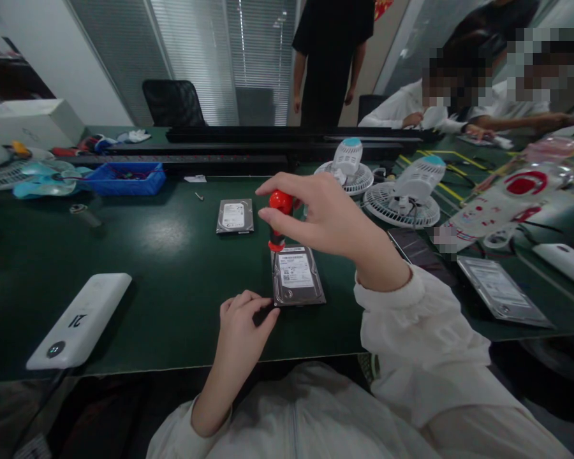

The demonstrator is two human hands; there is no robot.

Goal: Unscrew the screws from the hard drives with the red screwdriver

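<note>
A hard drive (297,294) with a white label lies flat on the green table in front of me. My left hand (246,322) pinches its near left corner between thumb and fingers. Above the drive's left edge stands a screwdriver (278,210) with a red and black handle, roughly upright. My right hand (316,213) is closed around the handle's top from the right. The screwdriver's thin shaft points down at the drive's left edge; whether the tip sits on a screw is too small to tell. A second hard drive (235,215) lies farther back.
A white power bank (83,322) lies on the left, a blue parts tray (127,180) behind it. White fans (402,203) stand at the back right. Another hard drive (502,290) and a clear bottle (507,201) are at right. Other people are across the table.
</note>
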